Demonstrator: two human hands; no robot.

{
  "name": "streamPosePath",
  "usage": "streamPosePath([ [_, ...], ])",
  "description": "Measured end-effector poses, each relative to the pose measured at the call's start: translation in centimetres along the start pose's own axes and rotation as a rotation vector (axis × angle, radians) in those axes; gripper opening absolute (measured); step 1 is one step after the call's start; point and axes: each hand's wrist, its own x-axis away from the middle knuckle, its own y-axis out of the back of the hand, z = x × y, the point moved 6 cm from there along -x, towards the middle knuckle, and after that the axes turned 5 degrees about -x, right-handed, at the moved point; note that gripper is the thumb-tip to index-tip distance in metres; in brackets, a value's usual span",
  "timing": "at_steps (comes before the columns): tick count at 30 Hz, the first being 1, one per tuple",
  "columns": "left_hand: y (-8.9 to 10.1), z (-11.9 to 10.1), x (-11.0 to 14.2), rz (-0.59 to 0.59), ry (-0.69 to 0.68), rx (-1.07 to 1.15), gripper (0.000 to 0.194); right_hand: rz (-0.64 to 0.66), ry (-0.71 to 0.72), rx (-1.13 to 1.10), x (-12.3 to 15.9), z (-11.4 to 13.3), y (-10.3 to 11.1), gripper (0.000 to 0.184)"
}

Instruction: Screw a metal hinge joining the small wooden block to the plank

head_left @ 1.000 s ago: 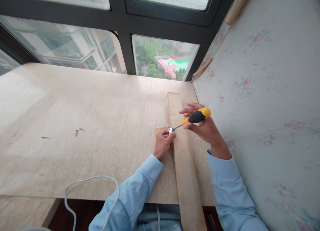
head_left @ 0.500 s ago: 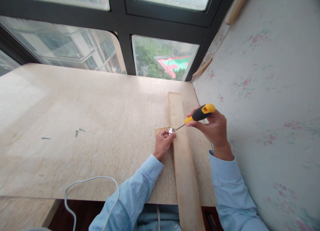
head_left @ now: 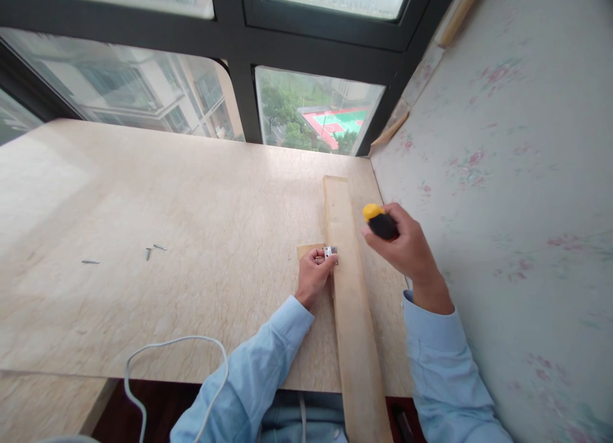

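Left grip [head_left: 314,277]: pinches the metal piece [head_left: 330,251] at the left edge of the board [head_left: 355,341].
Right grip [head_left: 408,246]: wrapped around the screwdriver [head_left: 383,226], right of the board.
Metal piece: looks small, hard, maybe slippery; pinch its sides.
Screwdriver: seems light; hold its fat handle.

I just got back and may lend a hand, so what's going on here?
The person's left hand pinches a small metal bracket at the edge of a long wooden board. The right hand grips a yellow and black screwdriver to the board's right, its tip hidden. Three screws lie on the pale tabletop to the left.
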Motion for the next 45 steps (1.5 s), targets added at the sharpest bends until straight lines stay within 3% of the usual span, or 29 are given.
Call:
streamPosePath([
  [3, 0.0, -0.4, 0.2, -0.013, 0.007, 0.002, 0.029, 0.269, -0.107, 0.168, 0.0, -1.2, -2.6, 0.020],
  [5, 0.0, -0.6, 0.4, -0.018, 0.011, 0.006, 0.029, 0.371, -0.182, 0.241, 0.0, -2.0, -4.0, 0.017],
  [13, 0.0, -0.9, 0.4, -0.013, -0.028, 0.026, 0.038, 0.558, -0.208, 0.226, 0.3, -3.2, -6.8, 0.019],
  [29, -0.2, -0.2, 0.3, 0.007, -0.061, -0.062, 0.037, 0.571, -0.177, 0.310, 0.4, -3.8, -7.3, 0.014],
  [45, -0.3, -0.5, 0.4, 0.018, -0.064, -0.082, 0.031, 0.542, -0.158, 0.188, 0.3, -3.7, -6.8, 0.011],
])
